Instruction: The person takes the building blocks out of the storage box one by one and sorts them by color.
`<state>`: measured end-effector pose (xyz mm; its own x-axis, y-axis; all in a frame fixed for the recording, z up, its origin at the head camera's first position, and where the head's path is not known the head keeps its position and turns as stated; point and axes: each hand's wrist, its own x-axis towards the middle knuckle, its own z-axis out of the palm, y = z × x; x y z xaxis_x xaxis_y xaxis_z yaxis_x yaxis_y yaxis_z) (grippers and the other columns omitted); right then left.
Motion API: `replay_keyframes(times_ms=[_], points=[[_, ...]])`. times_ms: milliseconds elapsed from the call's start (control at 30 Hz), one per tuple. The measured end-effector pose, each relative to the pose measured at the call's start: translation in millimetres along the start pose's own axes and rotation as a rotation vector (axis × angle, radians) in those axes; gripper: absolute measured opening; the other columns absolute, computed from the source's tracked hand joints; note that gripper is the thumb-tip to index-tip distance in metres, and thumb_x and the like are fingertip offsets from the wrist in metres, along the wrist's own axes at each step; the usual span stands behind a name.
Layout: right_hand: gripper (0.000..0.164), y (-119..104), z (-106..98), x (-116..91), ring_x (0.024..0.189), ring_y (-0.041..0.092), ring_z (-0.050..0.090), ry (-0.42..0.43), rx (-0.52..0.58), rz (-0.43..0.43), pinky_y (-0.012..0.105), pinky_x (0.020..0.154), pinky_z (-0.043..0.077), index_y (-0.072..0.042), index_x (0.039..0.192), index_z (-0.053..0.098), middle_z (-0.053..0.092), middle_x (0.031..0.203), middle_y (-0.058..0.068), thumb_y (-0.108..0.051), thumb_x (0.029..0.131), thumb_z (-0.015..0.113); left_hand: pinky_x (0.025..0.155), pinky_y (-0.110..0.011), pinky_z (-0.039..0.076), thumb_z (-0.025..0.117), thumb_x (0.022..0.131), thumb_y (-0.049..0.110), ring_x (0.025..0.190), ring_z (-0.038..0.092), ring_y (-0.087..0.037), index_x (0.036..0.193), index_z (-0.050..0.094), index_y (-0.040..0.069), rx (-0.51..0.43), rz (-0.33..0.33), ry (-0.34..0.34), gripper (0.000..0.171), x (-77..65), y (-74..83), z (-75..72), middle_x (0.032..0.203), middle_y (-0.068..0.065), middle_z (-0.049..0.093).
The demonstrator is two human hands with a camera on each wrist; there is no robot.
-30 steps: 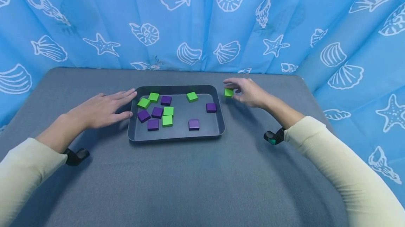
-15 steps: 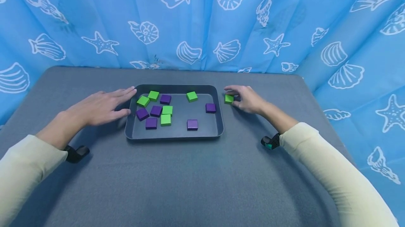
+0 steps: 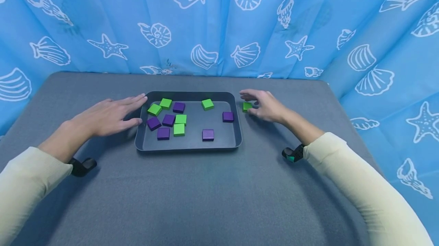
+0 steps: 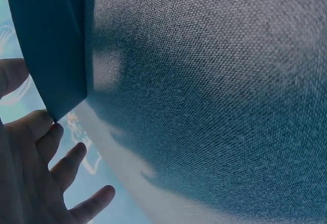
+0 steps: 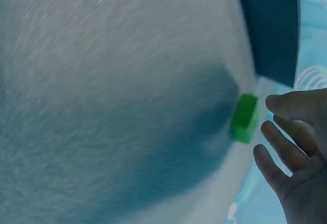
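Observation:
A green block (image 3: 245, 107) lies on the grey table just outside the right wall of a dark tray (image 3: 188, 149). Above it hovers my right hand (image 3: 269, 105), fingers spread and bent a little; the right wrist view shows a gap between the fingertips and the green block (image 5: 244, 118). My left hand (image 3: 106, 118) is at the tray's left end, with straight fingers at the rim. In the left wrist view fingertips of the left hand (image 4: 38, 168) touch the tray's wall (image 4: 51, 40). Inside the tray, green blocks (image 3: 207, 104) and purple blocks (image 3: 207, 135) lie scattered, mostly toward the left.
The table (image 3: 205, 196) is covered in grey cloth. Behind it and along the right side hangs a blue curtain (image 3: 219, 17) printed with white shells and starfish. Each wrist wears a black band, the right band (image 3: 293, 153) sitting over the table.
My right hand has put the green block down on the table beside the tray and loosened its fingers from it. The left hand keeps its place; the tray has shifted slightly left in view.

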<state>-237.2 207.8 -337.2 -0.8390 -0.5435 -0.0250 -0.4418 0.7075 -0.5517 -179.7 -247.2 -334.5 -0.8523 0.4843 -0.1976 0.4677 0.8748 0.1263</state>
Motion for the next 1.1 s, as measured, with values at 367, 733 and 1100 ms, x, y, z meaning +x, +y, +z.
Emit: replay_keyframes(times_ms=[367, 733, 1100], points=[[0.063, -53, -6, 2, 0.126, 0.033, 0.057, -0.145, 0.114, -0.029, 0.046, 0.103, 0.048, -0.004, 0.149, 0.041, 0.053, 0.141, 0.023, -0.001, 0.092, 0.067, 0.105, -0.075, 0.025, 0.044, 0.102, 0.052, 0.140, 0.032, -0.049, 0.159, 0.020, 0.007, 0.024, -0.017, -0.019, 0.077, 0.5, 0.5, 0.9, 0.162, -0.022, 0.021], [0.050, -81, 2, 8, 0.130, 0.034, 0.053, -0.242, 0.043, 0.037, 0.049, 0.103, 0.047, 0.000, 0.150, 0.038, 0.047, 0.149, 0.022, -0.011, 0.102, 0.050, 0.104, -0.075, 0.027, 0.043, 0.102, 0.052, 0.137, 0.037, -0.051, 0.159, 0.020, 0.005, 0.045, -0.021, -0.032, 0.077, 1.6, 2.6, 1.1, 0.161, -0.023, 0.022], [0.052, -93, 7, 14, 0.118, 0.029, 0.060, -0.279, 0.002, 0.115, 0.045, 0.098, 0.050, -0.001, 0.153, 0.035, 0.056, 0.139, 0.020, -0.017, 0.104, 0.047, 0.104, -0.076, 0.025, 0.042, 0.102, 0.054, 0.137, 0.036, -0.052, 0.159, 0.019, 0.006, 0.030, -0.036, -0.040, 0.078, 0.6, 3.1, 0.5, 0.161, -0.024, 0.021]])
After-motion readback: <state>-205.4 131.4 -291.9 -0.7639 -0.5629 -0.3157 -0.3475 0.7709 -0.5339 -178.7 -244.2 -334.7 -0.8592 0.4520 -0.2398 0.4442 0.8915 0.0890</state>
